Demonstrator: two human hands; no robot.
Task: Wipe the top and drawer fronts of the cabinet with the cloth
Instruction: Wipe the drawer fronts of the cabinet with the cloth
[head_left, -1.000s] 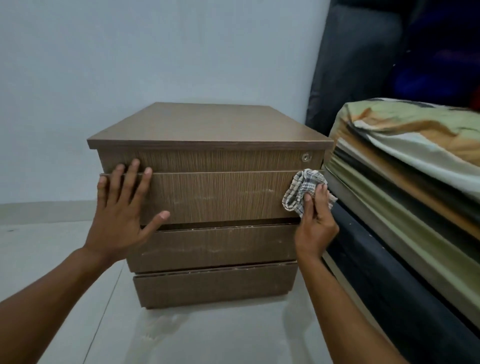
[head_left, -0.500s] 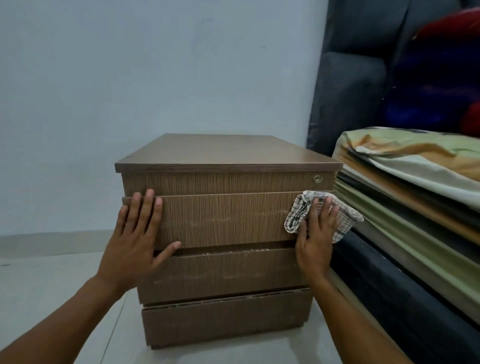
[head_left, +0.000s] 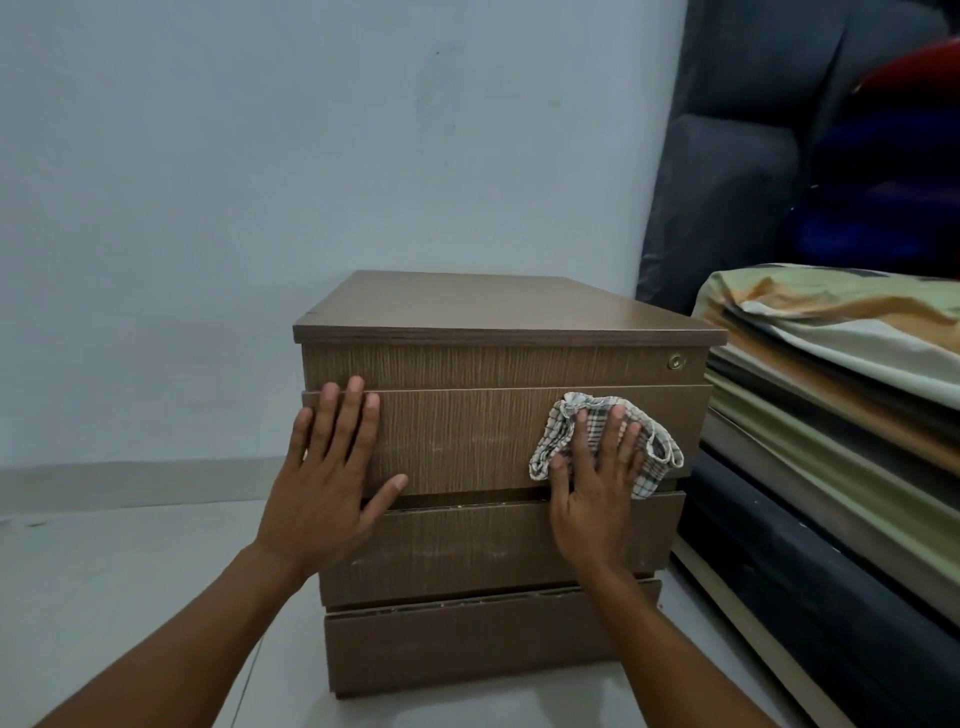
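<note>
A low brown wooden cabinet (head_left: 493, 312) with three drawer fronts stands on the floor against the wall. A checked cloth (head_left: 558, 441) is spread on the right part of the top drawer front (head_left: 467, 436). My right hand (head_left: 597, 488) lies flat on the cloth, fingers apart, pressing it against the drawer. My left hand (head_left: 324, 478) rests flat and open on the left end of the same drawer front, thumb out to the right. Pale dusty streaks show on the two upper drawer fronts. A small round lock (head_left: 676, 361) sits at the upper right of the front.
A stack of folded mattresses and bedding (head_left: 831, 374) stands right beside the cabinet's right side. A dark upholstered piece (head_left: 727, 171) leans behind it. Light tiled floor (head_left: 104, 571) extends to the left and in front. A pale wall (head_left: 260, 156) is behind.
My right hand has slid the cloth leftward from the drawer's right edge and flattened on it. The view has tilted upward, so the cabinet sits lower in frame. My left hand stays on the drawer's left end.
</note>
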